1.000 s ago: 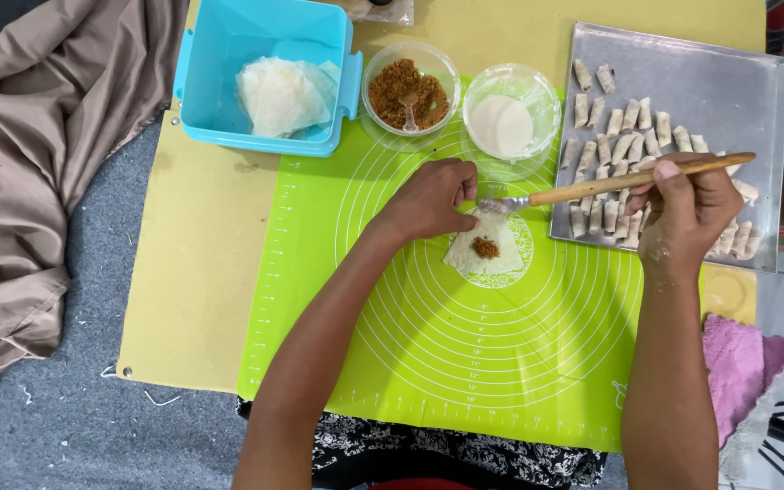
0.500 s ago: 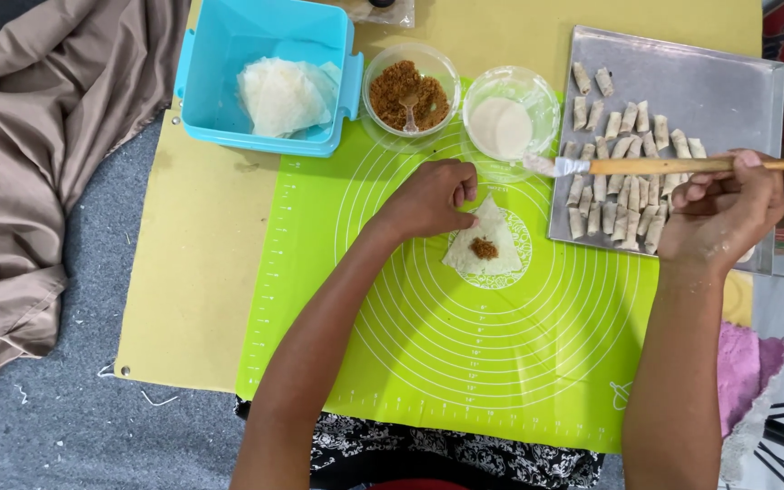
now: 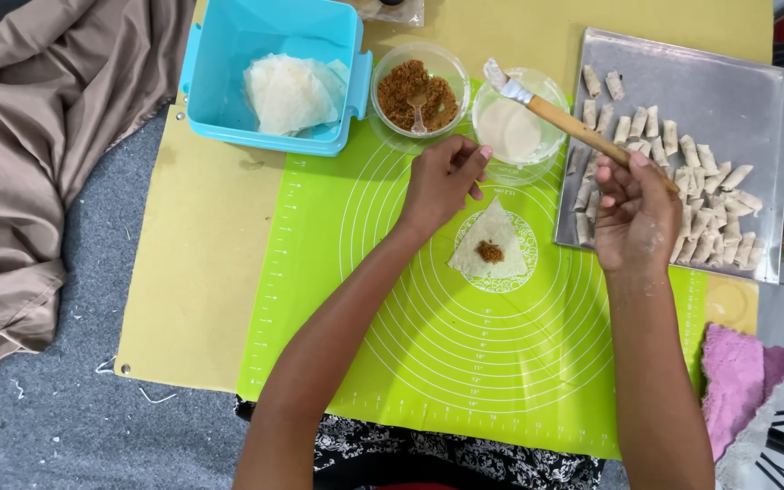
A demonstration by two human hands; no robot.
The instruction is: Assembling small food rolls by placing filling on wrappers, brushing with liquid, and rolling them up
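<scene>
Grey carpet shows at the near edge, and on it lies a tan board carrying a lime-green silicone rolling mat with printed circles. Nearest the person, both forearms reach out across that mat. At the mat's middle sits a triangular pale pastry wrapper with a dab of brown crumbly filling on it. Left hand hovers just past the wrapper's top corner, fingers curled, gripping nothing I can see. Right hand is clenched on a wooden-handled pastry brush, bristles poised above a clear round bowl of white paste at the mat's far edge. Beside it, a clear bowl of brown filling. Far left corner, a blue plastic box of wrappers; right edge, a metal tray of small rolled pastries.
</scene>
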